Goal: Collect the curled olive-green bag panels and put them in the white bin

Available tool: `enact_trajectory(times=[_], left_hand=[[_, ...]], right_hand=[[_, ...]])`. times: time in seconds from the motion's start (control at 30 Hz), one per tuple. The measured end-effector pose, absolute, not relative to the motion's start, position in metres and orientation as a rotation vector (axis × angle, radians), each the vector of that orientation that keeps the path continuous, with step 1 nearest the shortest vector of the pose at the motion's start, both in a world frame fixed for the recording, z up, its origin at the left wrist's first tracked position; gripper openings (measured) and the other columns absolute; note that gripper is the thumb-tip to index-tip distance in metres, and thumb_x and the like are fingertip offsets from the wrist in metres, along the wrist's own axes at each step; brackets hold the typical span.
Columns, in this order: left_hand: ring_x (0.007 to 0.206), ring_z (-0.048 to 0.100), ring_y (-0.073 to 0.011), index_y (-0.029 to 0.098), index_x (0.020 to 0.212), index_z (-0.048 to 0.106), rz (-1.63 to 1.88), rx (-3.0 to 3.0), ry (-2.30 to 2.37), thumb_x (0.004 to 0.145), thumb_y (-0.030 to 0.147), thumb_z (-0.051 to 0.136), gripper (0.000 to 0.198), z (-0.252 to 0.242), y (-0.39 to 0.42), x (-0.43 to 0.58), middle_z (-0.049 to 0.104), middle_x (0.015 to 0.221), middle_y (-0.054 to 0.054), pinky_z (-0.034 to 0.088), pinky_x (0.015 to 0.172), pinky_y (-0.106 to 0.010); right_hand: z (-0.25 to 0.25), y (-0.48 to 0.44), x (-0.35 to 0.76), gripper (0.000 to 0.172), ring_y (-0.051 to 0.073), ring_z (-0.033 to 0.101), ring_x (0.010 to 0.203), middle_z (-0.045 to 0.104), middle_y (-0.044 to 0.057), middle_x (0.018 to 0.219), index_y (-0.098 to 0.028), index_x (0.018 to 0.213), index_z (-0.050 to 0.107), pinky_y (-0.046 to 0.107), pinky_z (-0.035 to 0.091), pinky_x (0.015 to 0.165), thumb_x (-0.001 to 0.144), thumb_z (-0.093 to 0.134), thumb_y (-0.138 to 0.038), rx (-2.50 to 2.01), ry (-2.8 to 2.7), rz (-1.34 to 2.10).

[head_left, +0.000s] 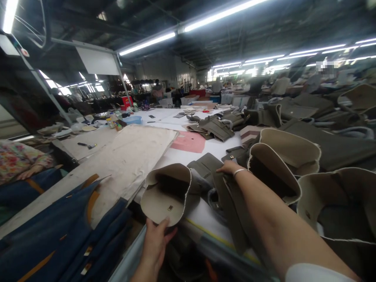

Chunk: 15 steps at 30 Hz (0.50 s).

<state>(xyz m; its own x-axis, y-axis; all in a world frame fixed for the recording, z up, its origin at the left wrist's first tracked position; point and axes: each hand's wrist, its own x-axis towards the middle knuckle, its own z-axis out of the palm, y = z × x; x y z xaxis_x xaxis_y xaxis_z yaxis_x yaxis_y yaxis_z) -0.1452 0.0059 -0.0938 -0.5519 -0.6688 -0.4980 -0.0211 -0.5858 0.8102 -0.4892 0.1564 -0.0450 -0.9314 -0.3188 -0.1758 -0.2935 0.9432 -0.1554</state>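
An olive-green bag (pixel 173 188) with a beige lining lies on its side at the near edge of the white table (pixel 214 149), its open mouth toward me. My left hand (pixel 155 241) grips the lower rim of that mouth from below, thumb on the lining. My right hand (pixel 230 167), a thin bangle at its wrist, reaches across the bag's body and rests on olive bag pieces (pixel 205 164); its fingers are hidden behind the wrist.
Several more olive bags (pixel 276 168) with open beige mouths stand at the right. A beige sheet (pixel 129 156) and a pink piece (pixel 189 141) lie on the table. Blue fabric (pixel 58 231) is piled at the lower left, beside a person's floral sleeve (pixel 20 158). Workers stand far back.
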Motion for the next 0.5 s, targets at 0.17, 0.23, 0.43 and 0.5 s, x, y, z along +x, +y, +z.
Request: enact_trajectory(times=[0.17, 0.23, 0.43, 0.5], left_hand=[[0.075, 0.062, -0.0128, 0.027, 0.108, 0.043, -2.13, 1.168, -1.114, 0.067, -0.004, 0.049, 0.052, -0.105, 0.005, -0.168, 0.059, 0.1, 0.0, 0.055, 0.071, -0.038], [0.074, 0.061, -0.0125, 0.026, 0.108, 0.043, -2.133, 1.134, -1.142, 0.064, -0.005, 0.047, 0.054, -0.107, 0.005, -0.179, 0.059, 0.097, 0.0, 0.055, 0.071, -0.036], [0.079, 0.061, -0.0164, 0.023, 0.113, 0.043, -2.056, 1.042, -1.302, 0.055, -0.006, 0.049, 0.065, -0.108, 0.011, -0.221, 0.06, 0.099, -0.005, 0.053, 0.074, -0.037], [0.08, 0.06, -0.0167, 0.02, 0.112, 0.044, -1.988, 1.035, -1.348, 0.053, -0.007, 0.051, 0.065, -0.109, 0.011, -0.229, 0.06, 0.093, -0.005, 0.052, 0.077, -0.036]], right_hand=[[-0.003, 0.164, -0.487, 0.027, 0.019, 0.057, 0.081, 0.064, 0.01, 0.092, -0.012, 0.095, 0.062, 0.025, 0.038, 0.066, 0.08, 0.057, -0.033, -0.624, 3.074, -0.273], [0.027, 0.165, -0.48, 0.027, 0.019, 0.055, 0.085, 0.062, 0.009, 0.095, -0.014, 0.1, 0.057, 0.026, 0.037, 0.068, 0.086, 0.047, -0.035, -0.7, 3.196, -0.325], [0.079, 0.15, -0.445, 0.022, 0.024, 0.055, 0.089, 0.055, 0.015, 0.105, -0.012, 0.099, 0.051, 0.03, 0.038, 0.067, 0.09, 0.037, -0.026, -1.311, 3.393, -0.269], [0.074, 0.141, -0.428, 0.027, 0.025, 0.056, 0.091, 0.051, 0.018, 0.113, -0.011, 0.106, 0.049, 0.032, 0.04, 0.068, 0.091, 0.028, -0.018, -1.502, 3.204, -0.141]])
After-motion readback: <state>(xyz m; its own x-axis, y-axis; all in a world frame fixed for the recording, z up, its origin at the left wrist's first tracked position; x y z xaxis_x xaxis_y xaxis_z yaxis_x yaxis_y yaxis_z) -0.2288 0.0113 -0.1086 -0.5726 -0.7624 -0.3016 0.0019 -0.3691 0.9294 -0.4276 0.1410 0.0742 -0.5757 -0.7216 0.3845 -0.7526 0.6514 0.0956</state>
